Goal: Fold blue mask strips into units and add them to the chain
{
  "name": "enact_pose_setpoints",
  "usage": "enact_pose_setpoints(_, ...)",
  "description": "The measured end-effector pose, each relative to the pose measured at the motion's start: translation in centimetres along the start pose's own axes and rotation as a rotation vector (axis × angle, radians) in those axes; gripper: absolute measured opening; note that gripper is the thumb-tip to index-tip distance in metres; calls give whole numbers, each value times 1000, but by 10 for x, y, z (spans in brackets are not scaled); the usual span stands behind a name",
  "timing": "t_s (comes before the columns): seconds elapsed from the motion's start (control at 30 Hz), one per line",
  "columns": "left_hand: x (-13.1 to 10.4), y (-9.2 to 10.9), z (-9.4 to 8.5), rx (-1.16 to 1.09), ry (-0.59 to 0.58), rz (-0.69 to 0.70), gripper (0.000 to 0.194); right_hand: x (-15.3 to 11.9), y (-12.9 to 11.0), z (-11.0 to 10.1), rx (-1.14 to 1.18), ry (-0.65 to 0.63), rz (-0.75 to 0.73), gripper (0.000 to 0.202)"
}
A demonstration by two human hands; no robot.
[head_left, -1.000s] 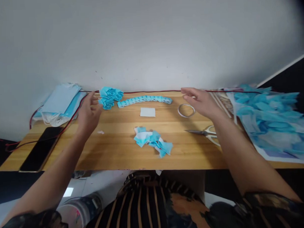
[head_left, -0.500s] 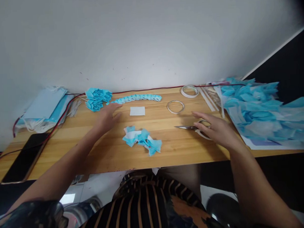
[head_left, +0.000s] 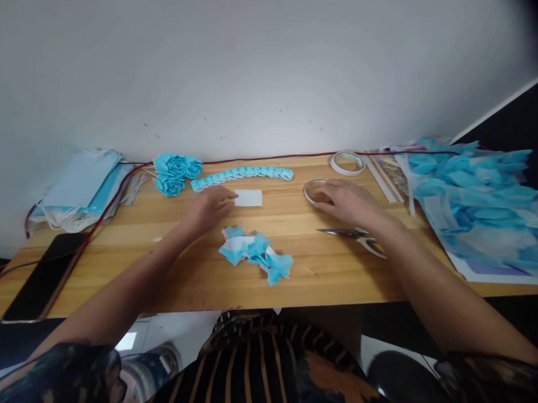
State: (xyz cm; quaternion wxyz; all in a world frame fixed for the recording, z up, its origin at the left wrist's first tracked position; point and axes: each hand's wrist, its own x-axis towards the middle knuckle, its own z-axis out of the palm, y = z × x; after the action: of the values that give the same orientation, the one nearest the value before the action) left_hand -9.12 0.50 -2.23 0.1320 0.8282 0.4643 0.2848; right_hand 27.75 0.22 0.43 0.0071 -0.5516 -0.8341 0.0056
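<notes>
My left hand (head_left: pixel 212 204) is at the left edge of a small white card (head_left: pixel 250 198) that lies flat, thumb and fingertips closed at that edge. Over the right side of a thin roll of tape (head_left: pixel 307 192) is my right hand (head_left: pixel 345 200), its thumb and fingers closed on the rim; the roll still rests on the wood. Scissors (head_left: pixel 350 233) lie below my right hand, with part of a handle beneath my forearm. Crumpled blue and white pieces (head_left: pixel 255 252) lie between my hands, nearer the front edge. Behind the card stretches a folded blue strip (head_left: pixel 244 172).
Blue fabric roses (head_left: pixel 174 172) and stacked face masks (head_left: pixel 81 184) sit at the left, with a phone (head_left: pixel 44 277) before them. A wider tape roll (head_left: pixel 347 163), white strips (head_left: pixel 382 179) and a blue petal pile (head_left: pixel 481 212) are right. A thin cable runs along the wall.
My right hand has left the scissors and moved up and left to the thin tape roll. My left hand has shifted right and slightly down to the card's edge.
</notes>
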Motion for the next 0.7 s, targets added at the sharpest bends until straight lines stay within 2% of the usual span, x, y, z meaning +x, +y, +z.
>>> enact_pose_setpoints(0.13,9,1,7,7,-35,20,20,-3,-14,-6,-119,-28,66,22)
enact_pose_setpoints(0.2,12,0,11,8,-53,26,21,-9,-13,-8,-165,-28,100,24)
enact_pose_setpoints(0.3,14,-3,16,-8,-55,23,25,-21,4,-6,-204,-32,159,24)
enact_pose_setpoints(0.43,13,-7,21,-36,-28,7,27,-34,33,-7,-144,-59,199,22)
enact_pose_setpoints(0.57,12,-9,22,-65,-6,19,29,-30,31,-10,-26,6,148,29)
enact_pose_setpoints(0.7,9,-10,23,-87,25,39,27,-11,19,-9,21,18,68,34)
